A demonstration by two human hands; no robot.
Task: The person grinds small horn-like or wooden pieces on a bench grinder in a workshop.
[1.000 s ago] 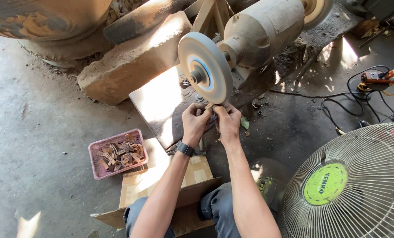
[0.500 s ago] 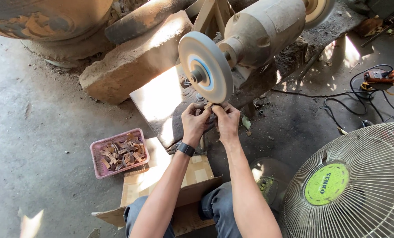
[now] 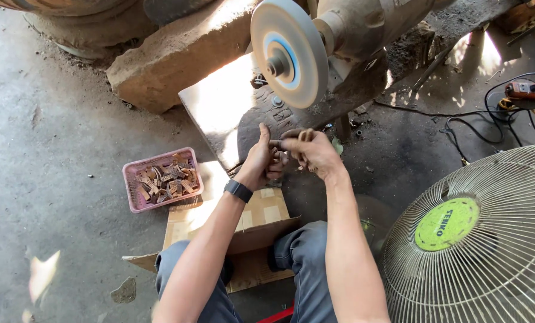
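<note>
Head view, left to right: a pink basket (image 3: pixel 162 179) of small brown pieces sat on the floor; the left hand (image 3: pixel 261 161) and right hand (image 3: pixel 311 152) pinched a small brown piece (image 3: pixel 291 136) together below the buffing wheel (image 3: pixel 288 52), best kept firmly gripped, fingertips clear of the wheel.

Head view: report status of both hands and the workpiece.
Left hand and right hand together, pinching a small brown piece. Held below buffing wheel, apart from it. Nothing between.
</note>
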